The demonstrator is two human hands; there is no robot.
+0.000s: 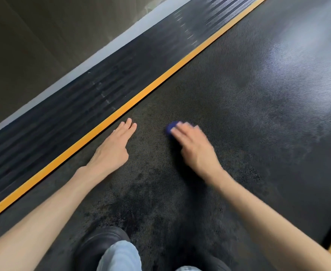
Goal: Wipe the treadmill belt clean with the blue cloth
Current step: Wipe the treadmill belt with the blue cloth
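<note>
Filling most of the view, the treadmill belt (239, 114) runs off frame. The left hand (113, 147) lies flat on it, fingers straight, holding nothing. The right hand (194, 145) — motion-blurred — covers the blue cloth (170, 129) on the belt; only a corner shows — pressing or clutching, I cannot tell.

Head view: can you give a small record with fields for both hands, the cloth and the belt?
left hand: fingers straight, flat over the treadmill belt beside the yellow stripe, holds nothing
right hand: blurred, fingers pressing on the blue cloth
blue cloth: on the belt, mostly hidden under the fingers
belt surface: dark, textured, blotchy marks near the shoe
</note>
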